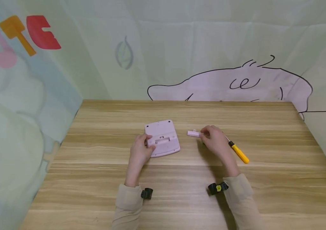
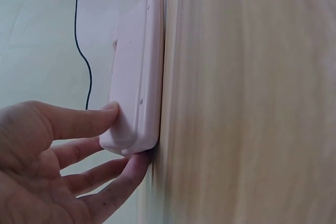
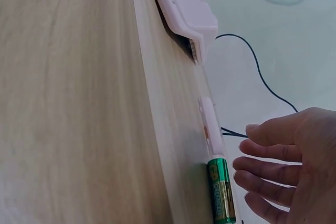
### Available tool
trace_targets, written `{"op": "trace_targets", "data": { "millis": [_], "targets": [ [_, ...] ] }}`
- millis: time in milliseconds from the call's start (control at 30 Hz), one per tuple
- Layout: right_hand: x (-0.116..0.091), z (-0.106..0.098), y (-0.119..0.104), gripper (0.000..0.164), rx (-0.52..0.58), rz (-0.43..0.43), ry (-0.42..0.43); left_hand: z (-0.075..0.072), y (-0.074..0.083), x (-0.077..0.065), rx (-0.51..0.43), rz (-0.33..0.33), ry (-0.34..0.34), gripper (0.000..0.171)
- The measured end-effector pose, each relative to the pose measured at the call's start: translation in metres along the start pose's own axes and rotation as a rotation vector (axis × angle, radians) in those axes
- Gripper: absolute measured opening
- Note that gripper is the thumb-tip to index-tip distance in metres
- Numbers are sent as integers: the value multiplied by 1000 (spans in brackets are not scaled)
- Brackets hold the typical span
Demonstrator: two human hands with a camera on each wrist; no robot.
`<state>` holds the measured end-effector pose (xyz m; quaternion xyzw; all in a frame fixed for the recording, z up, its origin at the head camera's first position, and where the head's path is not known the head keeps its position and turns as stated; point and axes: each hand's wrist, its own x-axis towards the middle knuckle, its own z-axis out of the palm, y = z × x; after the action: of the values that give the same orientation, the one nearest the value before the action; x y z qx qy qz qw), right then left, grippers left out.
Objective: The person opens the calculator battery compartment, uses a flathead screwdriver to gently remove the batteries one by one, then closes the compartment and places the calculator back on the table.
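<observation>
Pale-pink device, back face up, 2 dark dots at its far corners, slot exposed, lies left of 1 small pink cover, with 1 green-and-gold battery just beside it.

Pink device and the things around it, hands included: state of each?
Pink device: back side up
Battery compartment: uncovered, looks empty
Pink cover: off, lying on the table
Green battery: out, lying on its side
Screwdriver: lying down, tip hidden
Left hand: gripping the device's edge
Right hand: fingers loose, near the battery
</observation>
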<state>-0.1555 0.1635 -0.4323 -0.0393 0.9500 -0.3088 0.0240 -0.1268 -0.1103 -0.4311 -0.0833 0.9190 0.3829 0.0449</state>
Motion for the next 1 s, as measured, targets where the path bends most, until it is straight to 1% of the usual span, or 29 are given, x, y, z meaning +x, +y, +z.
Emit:
{"op": "trace_targets", "data": {
  "millis": [167, 367, 533, 733, 867, 1000],
  "targets": [
    [4, 3, -3, 26, -7, 8, -31, 1, -1, 0, 2, -10, -5, 40],
    [9, 4, -4, 25, -26, -21, -30, 1, 1, 0, 0, 0, -4, 40],
    [11, 4, -4, 26, -47, -19, -35, 2, 1, 0, 6, 11, -4, 39],
    [13, 6, -5, 30, -46, -21, -51, 2, 0, 0, 10, 17, 6, 38],
    [15, 7, -4, 30, -53, -32, -56, 1, 0, 0, 5, 14, 7, 39],
    [16, 9, -4, 30, -82, -44, -63, -1, 0, -1, 4, 7, 5, 39]
  ]
}}
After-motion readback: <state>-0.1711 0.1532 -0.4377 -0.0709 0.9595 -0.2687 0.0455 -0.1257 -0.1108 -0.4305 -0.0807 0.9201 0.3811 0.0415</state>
